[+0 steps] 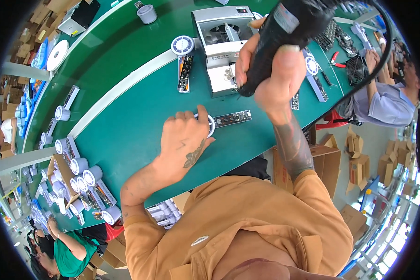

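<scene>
Black screwdriver [284,32], thick and round with a cord, is up in the air over the green table [126,121]. The right hand [270,70] is wrapped tight around it. The left hand [184,137] lies flat with bent fingers on a white round part [211,125] joined to a long dark strip [232,118]. The hand hides most of the round part. The tool's tip is hard to see.

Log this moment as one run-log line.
left hand: pressing white cap with circuit strip | right hand: gripping black power screwdriver | surface: green bench
</scene>
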Motion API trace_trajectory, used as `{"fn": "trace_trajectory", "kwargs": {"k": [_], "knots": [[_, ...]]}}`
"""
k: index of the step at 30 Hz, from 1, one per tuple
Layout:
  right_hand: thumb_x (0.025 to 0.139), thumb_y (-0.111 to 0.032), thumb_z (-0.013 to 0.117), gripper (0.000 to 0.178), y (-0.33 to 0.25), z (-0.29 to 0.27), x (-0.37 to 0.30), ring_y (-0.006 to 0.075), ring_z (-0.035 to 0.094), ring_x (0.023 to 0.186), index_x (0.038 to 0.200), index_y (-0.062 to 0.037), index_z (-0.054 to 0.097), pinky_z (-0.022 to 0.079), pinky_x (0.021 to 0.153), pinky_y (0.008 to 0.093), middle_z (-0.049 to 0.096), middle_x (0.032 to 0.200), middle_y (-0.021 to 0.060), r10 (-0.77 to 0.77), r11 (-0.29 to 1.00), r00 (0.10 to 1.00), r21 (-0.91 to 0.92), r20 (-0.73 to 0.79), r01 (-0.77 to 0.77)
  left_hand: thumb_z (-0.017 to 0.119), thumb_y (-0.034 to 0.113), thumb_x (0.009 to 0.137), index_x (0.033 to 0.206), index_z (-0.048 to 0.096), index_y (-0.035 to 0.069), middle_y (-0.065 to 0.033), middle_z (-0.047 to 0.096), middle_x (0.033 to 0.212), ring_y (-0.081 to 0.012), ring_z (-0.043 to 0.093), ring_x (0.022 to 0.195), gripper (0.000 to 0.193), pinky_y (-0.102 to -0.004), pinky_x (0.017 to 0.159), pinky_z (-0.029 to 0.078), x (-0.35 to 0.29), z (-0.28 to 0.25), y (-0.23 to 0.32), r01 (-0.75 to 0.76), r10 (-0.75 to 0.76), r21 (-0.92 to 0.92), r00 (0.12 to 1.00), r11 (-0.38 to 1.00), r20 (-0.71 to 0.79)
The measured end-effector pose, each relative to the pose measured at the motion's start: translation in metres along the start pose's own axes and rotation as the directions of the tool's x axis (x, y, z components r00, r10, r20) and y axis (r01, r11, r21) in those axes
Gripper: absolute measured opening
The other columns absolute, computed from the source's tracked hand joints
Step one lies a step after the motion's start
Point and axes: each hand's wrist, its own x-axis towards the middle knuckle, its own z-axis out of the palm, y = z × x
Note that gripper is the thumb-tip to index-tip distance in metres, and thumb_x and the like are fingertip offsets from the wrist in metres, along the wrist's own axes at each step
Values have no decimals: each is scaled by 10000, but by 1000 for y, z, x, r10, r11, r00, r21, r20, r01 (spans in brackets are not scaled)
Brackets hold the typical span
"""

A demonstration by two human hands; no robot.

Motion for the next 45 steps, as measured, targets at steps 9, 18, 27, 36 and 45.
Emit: {"fn": "trace_trajectory", "kwargs": {"k": [9,18,27,36,45], "knots": [[941,-691,450,856,2,34,-29,140,500,453,1200,125,428,410,421,274,539,638,111,126,959,991,252,36,-131,865,366,675,1139,633,-42,-83,653,744,-187,657,704,660,-288,581,516,0,6,2,-17,20,53,997,998,-74],[927,-691,487,861,12,35,-39,140,503,470,1186,128,428,412,440,269,545,653,117,140,948,988,278,68,-154,871,359,658,1053,624,-18,-67,631,714,-187,652,684,600,-292,570,511,-1,10,1,-18,23,48,994,999,-104],[749,-821,612,1019,14,31,-60,148,542,537,1142,103,435,428,482,265,571,684,112,220,920,962,293,160,-259,863,352,687,925,584,34,-71,630,711,-205,652,681,485,-305,559,507,-1,10,-6,-101,99,-10,991,995,-90],[786,-908,400,1032,-23,-19,-2,200,555,559,1306,-17,411,477,493,334,525,722,91,60,978,979,206,-194,-19,850,312,717,1051,634,-15,-91,647,728,-206,660,700,515,-307,578,520,-2,1,-1,-44,43,-13,999,999,-22],[972,-651,428,741,2,-4,6,158,517,456,1201,53,457,431,432,284,543,641,108,-12,1000,1000,-14,-8,12,834,275,741,1061,627,-45,-113,649,737,-224,655,692,497,-318,577,517,-3,0,-4,-45,43,-60,998,997,-34]]}}
